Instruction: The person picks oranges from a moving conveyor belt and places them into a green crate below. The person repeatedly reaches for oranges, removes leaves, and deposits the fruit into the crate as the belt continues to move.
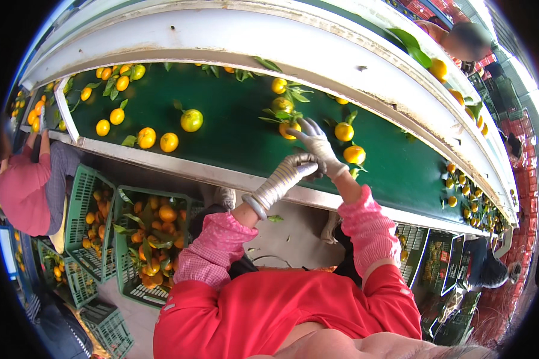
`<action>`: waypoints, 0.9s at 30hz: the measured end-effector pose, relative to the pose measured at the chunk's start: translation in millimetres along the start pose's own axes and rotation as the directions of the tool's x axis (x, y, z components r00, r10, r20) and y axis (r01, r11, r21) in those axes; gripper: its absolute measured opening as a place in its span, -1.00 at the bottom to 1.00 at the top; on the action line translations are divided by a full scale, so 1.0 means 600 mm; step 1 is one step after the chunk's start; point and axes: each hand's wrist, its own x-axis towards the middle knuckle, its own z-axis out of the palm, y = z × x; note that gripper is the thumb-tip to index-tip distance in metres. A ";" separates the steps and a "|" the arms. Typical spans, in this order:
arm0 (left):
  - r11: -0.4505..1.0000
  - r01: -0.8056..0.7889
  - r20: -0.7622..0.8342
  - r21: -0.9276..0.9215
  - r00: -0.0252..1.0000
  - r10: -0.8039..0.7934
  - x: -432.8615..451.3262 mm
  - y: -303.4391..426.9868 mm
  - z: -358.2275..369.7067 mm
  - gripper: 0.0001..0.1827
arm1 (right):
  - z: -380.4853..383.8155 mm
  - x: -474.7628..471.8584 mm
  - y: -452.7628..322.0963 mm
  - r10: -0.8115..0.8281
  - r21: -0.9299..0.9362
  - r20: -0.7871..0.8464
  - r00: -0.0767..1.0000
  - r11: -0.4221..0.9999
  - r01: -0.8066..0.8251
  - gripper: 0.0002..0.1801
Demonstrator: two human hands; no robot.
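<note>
My left hand point(302, 167), in a striped glove with grey fingertips, is held over the near edge of a green conveyor belt point(233, 152). Its fingers are bent together beside my right wrist; whether something is between them cannot be told. My right hand point(316, 139), in a pale glove, reaches over the belt with its fingers apart. Its fingertips are beside an orange citrus fruit point(289, 130) with leaves. Two more fruits lie beyond that one. To the right are a leafy orange fruit point(344, 131) and another point(354, 155). A greenish-yellow fruit point(192, 120) lies further left.
A green plastic crate point(150, 296) with leafy citrus fruits stands at the lower left, beside another crate point(78, 215). A co-worker in a pink top point(24, 193) is at the far left. A white metal rail point(206, 172) edges the belt. More crates point(415, 247) stand at the right.
</note>
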 end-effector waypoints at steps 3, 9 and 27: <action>0.997 -0.072 -0.167 -0.006 0.984 0.070 0.010 -0.015 -0.035 -0.76 | 0.046 0.081 0.006 -0.015 -0.177 0.060 0.998 0.984 0.025 -0.37; 0.994 0.089 -0.195 -0.055 0.976 -0.098 0.005 -0.019 -0.045 -0.78 | 0.115 0.075 0.209 0.485 0.749 0.014 0.874 0.574 -0.330 -0.39; 0.969 -0.142 0.184 -0.204 0.966 0.180 -0.006 0.028 -0.020 -0.72 | 0.075 -0.012 -0.027 -0.041 0.324 -0.028 0.999 0.945 0.048 -0.42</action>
